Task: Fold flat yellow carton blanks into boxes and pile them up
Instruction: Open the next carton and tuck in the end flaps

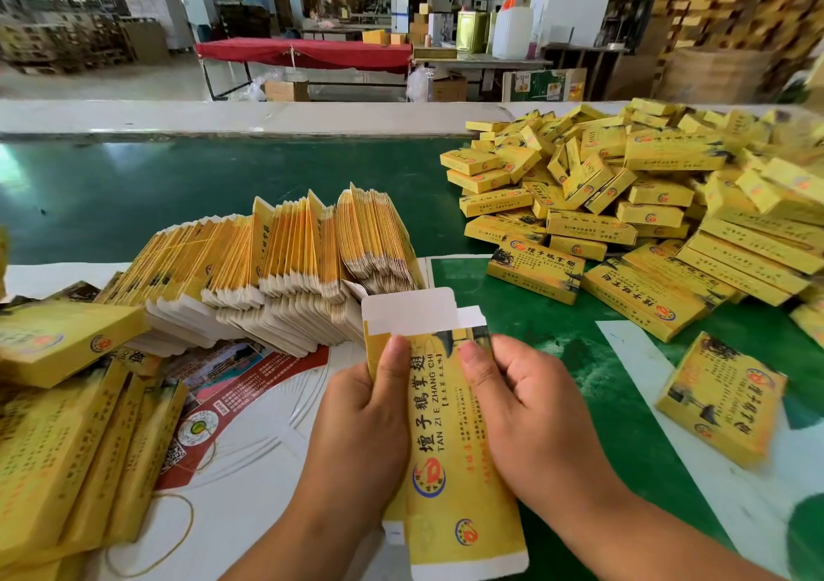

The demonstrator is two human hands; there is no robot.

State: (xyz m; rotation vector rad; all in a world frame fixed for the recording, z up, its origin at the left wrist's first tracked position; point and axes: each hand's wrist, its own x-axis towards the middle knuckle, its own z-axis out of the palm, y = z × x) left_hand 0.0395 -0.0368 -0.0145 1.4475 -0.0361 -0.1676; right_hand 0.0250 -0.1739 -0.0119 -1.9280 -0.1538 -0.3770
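I have one flat carton blank (450,446) up in front of me, just above the near edge of the table (276,482), printed face toward me and white tuck flaps showing at the far end. My left hand (361,420) grips its left long edge, thumb lying on the face; my right hand (530,415) grips the right long edge the same way, thumb near the top corner. The blank looks barely opened, so I judge the step to be squaring it into a tube. To do that well I should press the two long edges toward each other with even thumb pressure so the creases pop along their scored lines, not across the print, then tuck the far flaps before the near one

For room: the fanned row of flat blanks (285,264) stands just beyond my left hand, its nearest white flaps almost touching the held blank's far corner, so I would keep the opening motion low and toward me. The heap of finished boxes (624,210) lies well to the right on the green mat (557,357), with open green between it and my right hand, a fair path for tossing. One loose box (722,397) sits near the table's right edge; stacked bundles (67,424) crowd my left
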